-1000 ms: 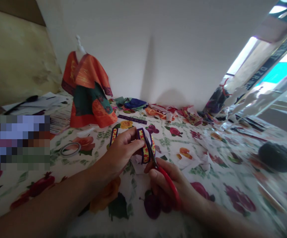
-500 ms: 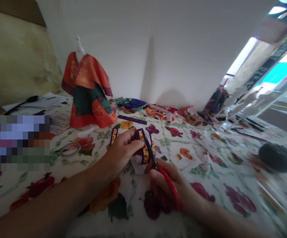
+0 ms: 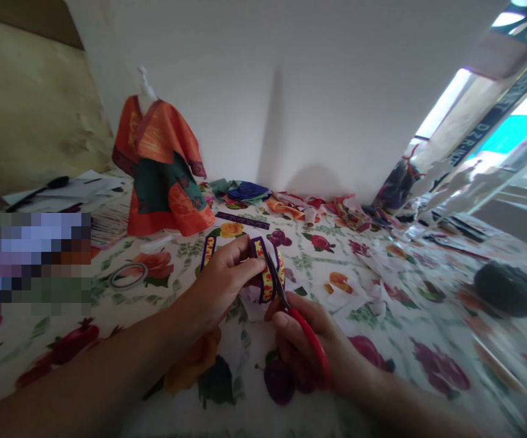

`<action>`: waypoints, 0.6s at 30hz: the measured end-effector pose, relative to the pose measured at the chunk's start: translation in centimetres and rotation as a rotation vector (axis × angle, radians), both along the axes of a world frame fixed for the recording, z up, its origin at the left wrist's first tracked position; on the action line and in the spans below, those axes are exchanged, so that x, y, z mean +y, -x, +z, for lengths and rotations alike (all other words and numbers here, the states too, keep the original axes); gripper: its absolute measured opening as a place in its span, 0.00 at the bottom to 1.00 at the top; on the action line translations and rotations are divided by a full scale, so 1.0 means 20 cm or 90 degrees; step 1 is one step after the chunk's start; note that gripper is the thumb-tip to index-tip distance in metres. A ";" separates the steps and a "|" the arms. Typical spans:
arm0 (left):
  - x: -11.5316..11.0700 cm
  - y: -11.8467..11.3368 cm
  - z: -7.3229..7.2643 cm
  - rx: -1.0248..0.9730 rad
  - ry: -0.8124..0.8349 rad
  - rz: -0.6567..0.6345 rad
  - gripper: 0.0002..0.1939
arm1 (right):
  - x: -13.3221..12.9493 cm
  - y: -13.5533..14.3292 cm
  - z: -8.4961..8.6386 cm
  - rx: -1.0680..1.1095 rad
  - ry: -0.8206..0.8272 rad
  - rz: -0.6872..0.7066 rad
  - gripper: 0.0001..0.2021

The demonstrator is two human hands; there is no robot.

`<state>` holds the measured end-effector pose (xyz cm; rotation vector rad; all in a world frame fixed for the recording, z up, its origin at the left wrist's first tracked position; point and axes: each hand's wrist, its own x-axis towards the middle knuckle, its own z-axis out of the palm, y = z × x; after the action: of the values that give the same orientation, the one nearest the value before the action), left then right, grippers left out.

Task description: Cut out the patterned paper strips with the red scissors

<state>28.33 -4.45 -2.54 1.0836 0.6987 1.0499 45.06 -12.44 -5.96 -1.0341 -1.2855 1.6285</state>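
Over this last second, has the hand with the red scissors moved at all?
No. The right hand with the red scissors stays beside the same purple fruit print on the tablecloth, blades at the patterned strip.

Ahead of you an orange and green doll dress (image 3: 163,170) stands on a floral tablecloth (image 3: 409,340), a tape roll (image 3: 129,275) before it and fabric scraps (image 3: 290,205) behind.

My left hand (image 3: 227,277) pinches a patterned paper strip (image 3: 270,274) above the flowered counter (image 3: 382,340). My right hand (image 3: 306,347) holds red-handled scissors (image 3: 297,316), blades at the strip. Beyond sit an orange paper robe (image 3: 163,170) and tape roll (image 3: 129,275).
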 end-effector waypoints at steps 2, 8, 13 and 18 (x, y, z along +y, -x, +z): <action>0.00 0.00 0.00 -0.001 -0.002 0.000 0.10 | 0.00 0.00 0.00 0.001 0.008 0.001 0.23; 0.00 0.00 -0.01 -0.009 0.000 -0.004 0.10 | 0.00 0.00 0.00 0.010 0.008 0.003 0.23; 0.00 0.00 0.00 -0.010 0.004 -0.006 0.09 | 0.00 0.00 -0.01 0.006 0.013 0.001 0.23; -0.01 0.00 0.01 0.010 0.004 -0.008 0.09 | 0.00 0.00 0.00 0.010 0.012 -0.003 0.23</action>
<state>28.28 -4.65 -2.34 1.0914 0.7069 1.0295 44.96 -12.44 -5.93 -1.0332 -1.2583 1.6454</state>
